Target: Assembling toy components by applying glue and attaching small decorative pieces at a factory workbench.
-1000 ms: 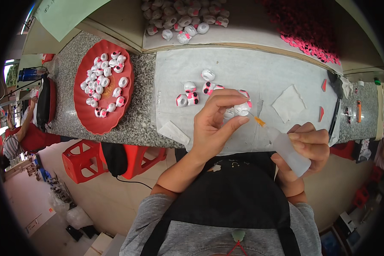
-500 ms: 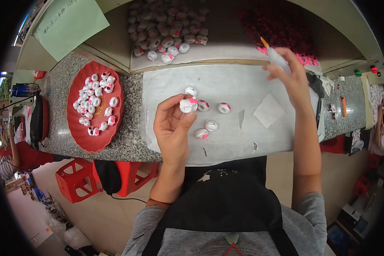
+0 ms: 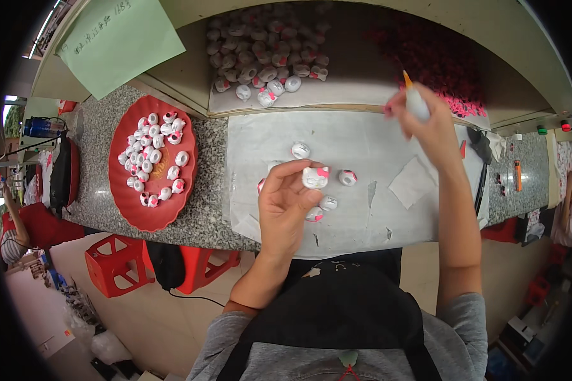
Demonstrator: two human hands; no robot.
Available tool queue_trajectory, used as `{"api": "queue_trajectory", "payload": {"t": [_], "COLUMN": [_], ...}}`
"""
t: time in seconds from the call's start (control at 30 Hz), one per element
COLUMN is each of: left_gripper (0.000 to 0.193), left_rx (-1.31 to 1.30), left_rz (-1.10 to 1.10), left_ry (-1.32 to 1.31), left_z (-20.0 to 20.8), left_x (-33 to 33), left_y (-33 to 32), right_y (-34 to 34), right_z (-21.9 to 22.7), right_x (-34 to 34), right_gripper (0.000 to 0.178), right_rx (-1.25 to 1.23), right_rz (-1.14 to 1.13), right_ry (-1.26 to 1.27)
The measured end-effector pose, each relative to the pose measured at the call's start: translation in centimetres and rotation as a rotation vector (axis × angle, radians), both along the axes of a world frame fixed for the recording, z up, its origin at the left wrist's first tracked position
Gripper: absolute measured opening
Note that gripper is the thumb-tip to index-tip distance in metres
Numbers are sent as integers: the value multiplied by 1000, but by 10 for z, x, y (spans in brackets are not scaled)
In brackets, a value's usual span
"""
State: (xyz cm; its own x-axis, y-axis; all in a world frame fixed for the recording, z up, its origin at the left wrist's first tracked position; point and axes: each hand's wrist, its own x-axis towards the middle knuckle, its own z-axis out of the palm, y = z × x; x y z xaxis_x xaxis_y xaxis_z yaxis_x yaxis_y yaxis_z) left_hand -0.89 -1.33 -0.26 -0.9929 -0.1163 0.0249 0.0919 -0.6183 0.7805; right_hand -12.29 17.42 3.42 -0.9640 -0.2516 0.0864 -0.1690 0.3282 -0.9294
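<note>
My left hand (image 3: 283, 209) is closed, pinching a small white cat-head bead (image 3: 314, 178) with a pink bow at its upper right, held over the white sheet. In my right hand (image 3: 437, 136) is a white squeeze bottle (image 3: 417, 105) with an orange tip pointing up and away. That hand's thumb and fingertip come together left of the bottle; whether they pinch something small and pink I cannot tell. Around my left hand lie several similar beads, among them a far bead (image 3: 300, 150) and a right-hand bead (image 3: 347, 177); some are partly hidden by the fingers.
A red scalloped tray (image 3: 185, 190) of beads stands at left on the granite counter (image 3: 95, 184). Under the shelf lie a heap of white beads (image 3: 267, 57) and a pile of pink bows (image 3: 454, 101). A square white paper (image 3: 413, 183) rests on the white sheet (image 3: 254, 136).
My left hand has moved right and slightly nearer with the bead. My right hand, still holding the bottle, sits slightly lower near the bows. The whole view has shifted a little.
</note>
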Motion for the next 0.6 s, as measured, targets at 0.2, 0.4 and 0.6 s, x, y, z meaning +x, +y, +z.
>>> {"api": "queue_trajectory", "payload": {"t": [0.2, 0.4, 0.6], "left_gripper": [34, 34, 34], "left_rx": [9, -135, -232], "left_rz": [-234, -167, -44], "left_ry": [71, 74, 31], "left_z": [-1, -1, 3], "left_x": [-5, 4, 8], "left_y": [25, 30, 29], "right_y": [-12, -20, -4], "right_z": [-17, -32, -20], "right_x": [70, 84, 90], "right_gripper": [8, 8, 7], "right_rx": [-641, -773, -747], "right_rz": [61, -71, -164], "right_ry": [-497, -523, -430]}}
